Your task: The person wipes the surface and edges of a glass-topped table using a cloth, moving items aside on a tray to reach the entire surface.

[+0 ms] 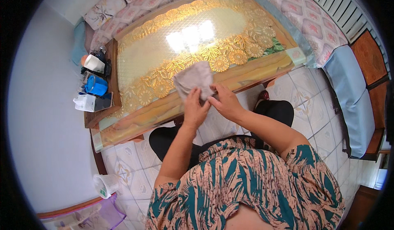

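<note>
A greyish folded cloth (193,77) is held up at the near edge of a table (242,74), whose cover carries a golden flower pattern. My left hand (195,109) grips the cloth's lower left part, its fingers pressed on the fabric. On the lower right corner, my right hand (225,102) pinches the cloth between thumb and fingers. Both hands are close together, just in front of the table edge. Part of the cloth lies over the golden flowers behind it.
At the table's left end a wooden tray (115,78) holds a white paper roll (94,64), a blue container (96,85) and a white tissue pack (85,102). Patterned sofas (303,14) line the far and right sides. A white bin (105,185) stands on the tiled floor (135,160).
</note>
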